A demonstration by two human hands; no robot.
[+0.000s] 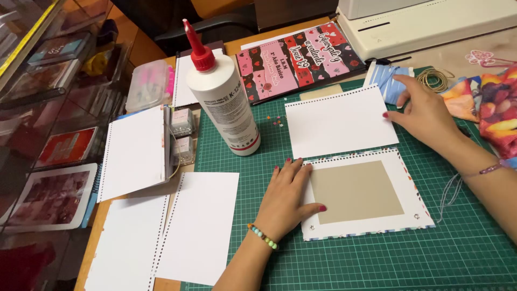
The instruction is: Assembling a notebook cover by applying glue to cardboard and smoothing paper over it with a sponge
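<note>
One wrapped cover board [366,196], white with a grey-brown centre panel and punched holes along its top edge, lies on the green cutting mat [377,258], at about five o'clock from the picture's middle. The left hand [288,194] presses flat on the board's left edge, fingers spread, grip released, grasping nothing. At twelve o'clock from the board lies one punched white sheet [339,121]. The right hand [425,113] rests open at that sheet's right edge, touching it, clasping nothing. At ten o'clock stands one white glue bottle [222,89] with a red nozzle. Four more white punched sheets [199,226] lie at nine o'clock on the surface. One pink, red and black decorated cover [299,56] lies at eleven o'clock.
</note>
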